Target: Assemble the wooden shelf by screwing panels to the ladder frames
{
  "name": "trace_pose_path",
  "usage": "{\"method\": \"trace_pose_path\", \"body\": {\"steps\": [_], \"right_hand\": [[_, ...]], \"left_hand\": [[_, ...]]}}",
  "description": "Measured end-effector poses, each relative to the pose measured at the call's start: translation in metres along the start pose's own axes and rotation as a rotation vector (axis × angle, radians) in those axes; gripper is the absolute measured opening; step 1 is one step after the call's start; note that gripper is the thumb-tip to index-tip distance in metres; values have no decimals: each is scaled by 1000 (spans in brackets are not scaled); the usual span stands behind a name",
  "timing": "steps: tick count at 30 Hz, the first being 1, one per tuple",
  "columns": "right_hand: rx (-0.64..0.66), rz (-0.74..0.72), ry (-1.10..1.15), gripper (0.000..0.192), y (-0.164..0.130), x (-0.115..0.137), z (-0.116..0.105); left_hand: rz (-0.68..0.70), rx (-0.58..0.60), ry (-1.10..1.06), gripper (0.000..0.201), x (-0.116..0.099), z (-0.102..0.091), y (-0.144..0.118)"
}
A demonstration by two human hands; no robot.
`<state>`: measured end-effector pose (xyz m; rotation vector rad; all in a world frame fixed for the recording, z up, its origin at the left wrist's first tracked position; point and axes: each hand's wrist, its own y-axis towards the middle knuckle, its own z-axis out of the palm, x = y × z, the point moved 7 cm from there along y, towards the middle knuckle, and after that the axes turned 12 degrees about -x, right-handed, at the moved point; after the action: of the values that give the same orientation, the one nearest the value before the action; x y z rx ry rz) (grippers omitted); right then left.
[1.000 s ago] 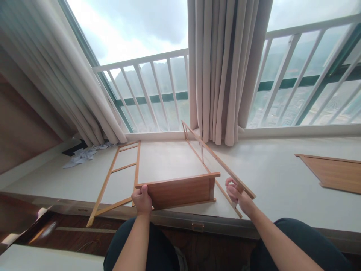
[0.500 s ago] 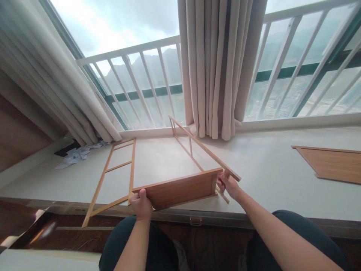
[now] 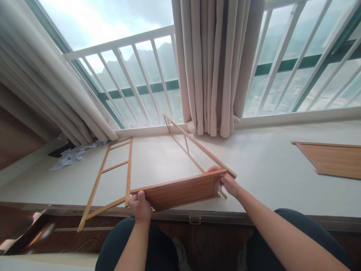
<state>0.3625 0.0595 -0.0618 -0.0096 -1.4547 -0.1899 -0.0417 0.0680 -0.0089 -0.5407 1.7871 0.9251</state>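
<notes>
Wide pale grey window ledge [image 3: 267, 169] runs under the white railing; everything lies on it. Off to the right, well apart, a flat brown wood-grain board [image 3: 332, 160], untouched. Left of centre a light wooden ladder-shaped side frame [image 3: 113, 180] lies flat, its near end overhanging the ledge's front edge. A second slim wooden side frame [image 3: 194, 148] stands tilted on edge, running from near the beige curtain [image 3: 214, 67] toward the person. Between the two frames, a brown wood-grain shelf panel [image 3: 180, 192] is held on edge above the ledge's front. Left hand [image 3: 140, 205] closed around the panel's lower left corner, beside the flat frame's near end. Right hand [image 3: 227, 182] wrapped over the panel's right end where it meets the tilted frame; whether the two are actually joined cannot be told. Judging by this, assembly is early: no firm joint visible, spare board still waiting. No containers in view; only crumpled white paper scraps [image 3: 69, 158] at far left.
</notes>
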Motion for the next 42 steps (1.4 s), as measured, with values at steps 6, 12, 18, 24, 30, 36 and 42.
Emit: {"method": "trace_pose_path", "body": {"steps": [6,12,18,24,30,36,42], "right_hand": [[-129,-74,-17,77,-2,8,-9],[-137,-181,-126,63,-2,11,-12],[-158,-202,-68,60,-3,10,-10],[-199,-181,-33,56,-5,15,-7],[-243,-210,-23,52,-9,14,-9],[-289,-186,-79,53,-12,11,-12],[-306,-198,-140,52,-15,8,-12]], "left_hand": [[-4,15,-30,72,1,4,-4],[-12,33,-51,77,3,5,-9],[-12,67,-75,75,-2,6,-11],[-51,111,-84,80,-10,7,-12],[-65,112,-97,84,-6,7,-13],[-3,149,-112,74,0,10,-12],[-12,125,-102,81,1,8,-10]]}}
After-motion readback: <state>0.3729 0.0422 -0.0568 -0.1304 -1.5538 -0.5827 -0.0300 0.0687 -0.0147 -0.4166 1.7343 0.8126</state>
